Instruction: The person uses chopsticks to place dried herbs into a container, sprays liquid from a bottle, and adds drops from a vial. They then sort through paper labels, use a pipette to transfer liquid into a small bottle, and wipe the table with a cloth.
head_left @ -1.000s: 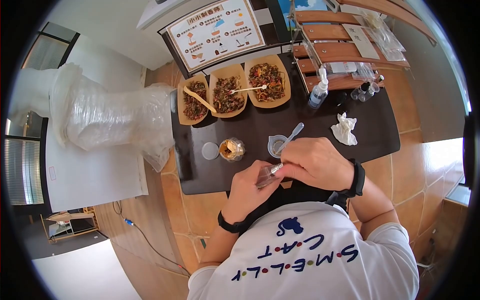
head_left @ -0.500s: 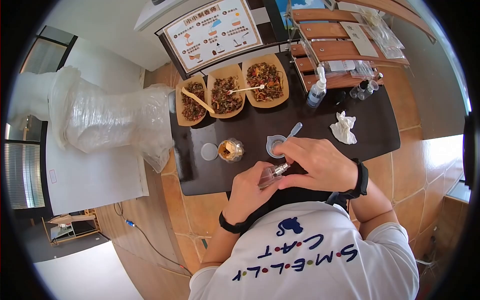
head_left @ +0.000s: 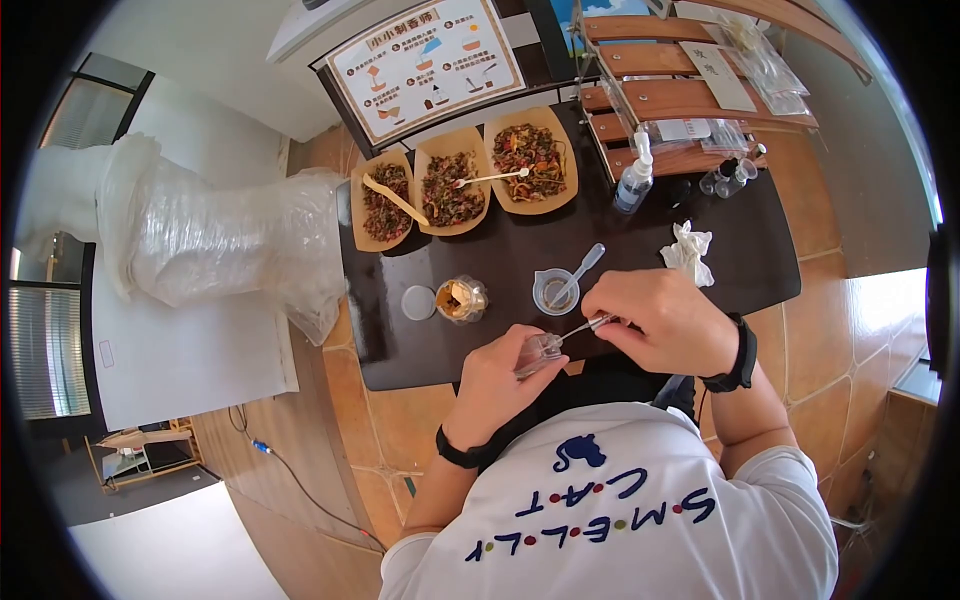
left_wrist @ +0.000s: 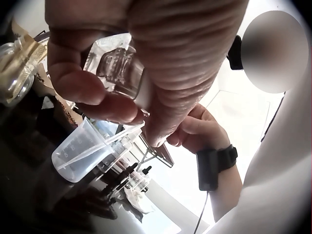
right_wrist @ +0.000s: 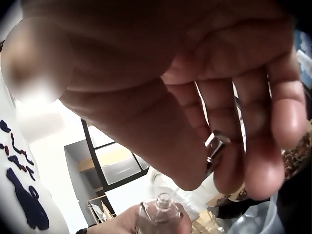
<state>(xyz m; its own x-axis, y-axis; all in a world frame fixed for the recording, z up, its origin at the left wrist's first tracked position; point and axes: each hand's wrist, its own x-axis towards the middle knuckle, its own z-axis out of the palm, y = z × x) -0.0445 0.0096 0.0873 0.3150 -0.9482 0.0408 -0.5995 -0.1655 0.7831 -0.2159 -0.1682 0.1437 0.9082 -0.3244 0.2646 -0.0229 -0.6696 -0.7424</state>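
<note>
A small clear glass perfume bottle (head_left: 539, 354) is held by my left hand (head_left: 497, 392), thumb and fingers around its sides. Its neck stands uncovered in the right wrist view, where the bottle (right_wrist: 158, 217) shows clearly. My right hand (head_left: 662, 322) pinches a silver spray pump (right_wrist: 215, 145) between thumb and fingers. From the pump a thin tube slants down toward the bottle's mouth in the head view. Just beyond the hands stands a translucent measuring cup (head_left: 541, 302) with a little liquid. A plastic dropper (head_left: 592, 258) leans in it.
Left of the cup are a jar (head_left: 478, 312) with pale pieces inside and a round lid (head_left: 419, 302). Three paper trays (head_left: 540, 205) of dried plant bits line the back. A pump bottle (head_left: 632, 188), small bottles (head_left: 738, 177) and crumpled tissue (head_left: 688, 252) are at right.
The spray pump has come off the bottle's neck and moved right with my right hand, baring its tube. The left hand keeps the bottle in nearly the same place.
</note>
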